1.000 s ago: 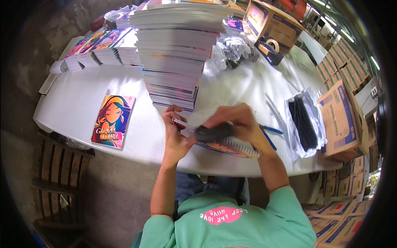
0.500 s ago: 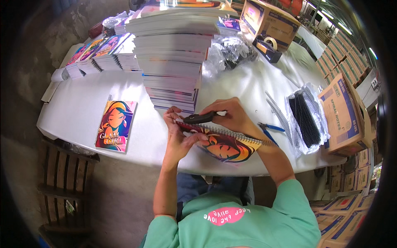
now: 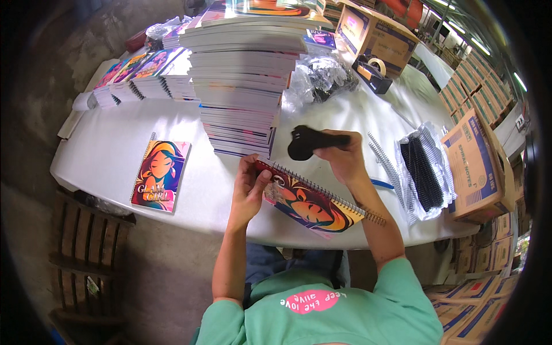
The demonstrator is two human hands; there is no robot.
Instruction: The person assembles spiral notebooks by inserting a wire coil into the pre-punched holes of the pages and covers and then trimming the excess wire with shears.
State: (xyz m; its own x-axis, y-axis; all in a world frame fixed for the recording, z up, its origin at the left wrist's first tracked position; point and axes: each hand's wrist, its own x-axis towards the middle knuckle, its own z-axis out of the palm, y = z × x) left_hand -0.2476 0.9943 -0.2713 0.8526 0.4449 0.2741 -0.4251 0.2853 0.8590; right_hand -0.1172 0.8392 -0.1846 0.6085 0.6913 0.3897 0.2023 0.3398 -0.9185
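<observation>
The left hand (image 3: 250, 190) pinches the notebook (image 3: 313, 207) at its left end, thumb pressed on the cover and fingers tucked behind, above the near edge of the table (image 3: 100, 164); the grip seems chosen to steady it while leaving most of the coil (image 3: 322, 191) uncovered. The notebook lies aslant, coil side away from the body, probably so that the right hand (image 3: 348, 158) can get at that edge easily. The right hand's fingers are closed around a black tool (image 3: 313, 142), whose exact kind is hard to tell; it sits above the coil, apart from it. The coil runs past the notebook's right end, in front of the right forearm. One notebook is in hand, and one finished-looking book (image 3: 161, 175) lies flat on the left, perhaps set there to stay out of the way. One tall stack (image 3: 241, 86) stands ahead, its layers too many to count. On the right are one blue handle (image 3: 382, 184), partly hidden by the arm, and one bag of black coils (image 3: 422, 167), uncountable, likely kept within reach. Two cartons show nearest the work, one at right (image 3: 477, 164), one behind (image 3: 391, 49), with one tape dispenser (image 3: 372, 75).
</observation>
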